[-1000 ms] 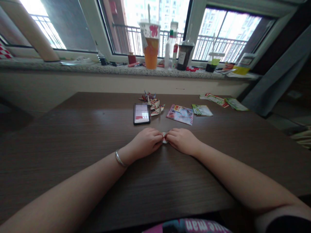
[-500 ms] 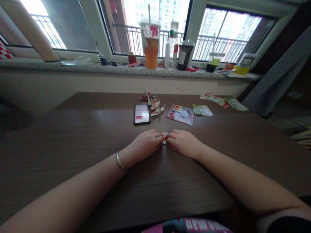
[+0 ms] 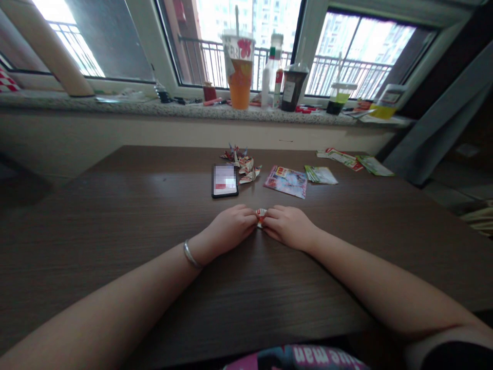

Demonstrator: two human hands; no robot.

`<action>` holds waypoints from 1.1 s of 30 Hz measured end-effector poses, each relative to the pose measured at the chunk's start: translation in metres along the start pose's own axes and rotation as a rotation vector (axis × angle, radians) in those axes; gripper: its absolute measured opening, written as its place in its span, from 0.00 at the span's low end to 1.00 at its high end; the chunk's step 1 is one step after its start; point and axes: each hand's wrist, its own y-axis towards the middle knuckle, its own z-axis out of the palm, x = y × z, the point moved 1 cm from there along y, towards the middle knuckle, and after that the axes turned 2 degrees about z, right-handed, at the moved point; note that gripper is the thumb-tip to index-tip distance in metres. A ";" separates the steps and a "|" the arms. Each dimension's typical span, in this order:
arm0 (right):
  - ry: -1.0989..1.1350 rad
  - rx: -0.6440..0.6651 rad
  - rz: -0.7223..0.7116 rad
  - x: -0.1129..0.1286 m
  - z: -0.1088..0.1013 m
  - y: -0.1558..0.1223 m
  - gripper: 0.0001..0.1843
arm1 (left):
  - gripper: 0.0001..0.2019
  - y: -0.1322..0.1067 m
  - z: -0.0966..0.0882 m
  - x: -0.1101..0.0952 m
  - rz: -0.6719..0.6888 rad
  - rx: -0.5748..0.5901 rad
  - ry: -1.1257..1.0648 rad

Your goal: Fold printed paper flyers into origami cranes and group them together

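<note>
A small piece of folded paper [image 3: 261,218], white with red and orange print, is pinched between my two hands at the middle of the table. My left hand [image 3: 235,226], with a silver bangle at the wrist, grips its left side. On its right side my right hand [image 3: 289,226] holds it with bent fingers. Most of the paper is hidden under the fingertips. Just beyond lie several folded paper pieces [image 3: 246,167] with pointed ends, in a loose heap. A phone [image 3: 225,181] with a lit screen lies beside them.
Right of the heap lie a colourful printed sheet stack [image 3: 285,182], green-and-white papers [image 3: 321,175] and more printed strips [image 3: 342,158]. On the stone windowsill [image 3: 173,109] stand a tall cup of orange drink [image 3: 241,82], a dark cup [image 3: 294,90] and bottles [image 3: 271,77].
The fingers have shifted very slightly on the folded paper, and its visible part looks a little different. Everything else lies as before.
</note>
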 end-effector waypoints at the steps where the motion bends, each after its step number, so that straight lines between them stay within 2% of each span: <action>1: 0.010 -0.001 0.004 0.000 0.000 0.000 0.11 | 0.07 0.000 0.000 0.000 -0.005 -0.002 -0.009; 12: 0.159 0.008 0.175 -0.005 0.002 0.005 0.09 | 0.08 -0.001 0.002 0.002 -0.041 -0.011 -0.044; 16: 0.271 0.022 0.244 -0.011 0.007 0.008 0.06 | 0.08 0.000 0.000 0.002 -0.065 0.018 -0.023; 24: 0.372 0.051 0.326 -0.018 0.012 0.009 0.08 | 0.09 0.001 -0.010 -0.002 -0.127 0.094 0.038; 29: 0.425 0.053 0.337 -0.021 0.014 0.009 0.07 | 0.12 -0.001 -0.012 0.002 0.035 0.095 0.049; 33: 0.453 0.040 0.331 -0.023 0.017 0.009 0.07 | 0.13 -0.004 -0.009 0.007 0.063 0.082 0.044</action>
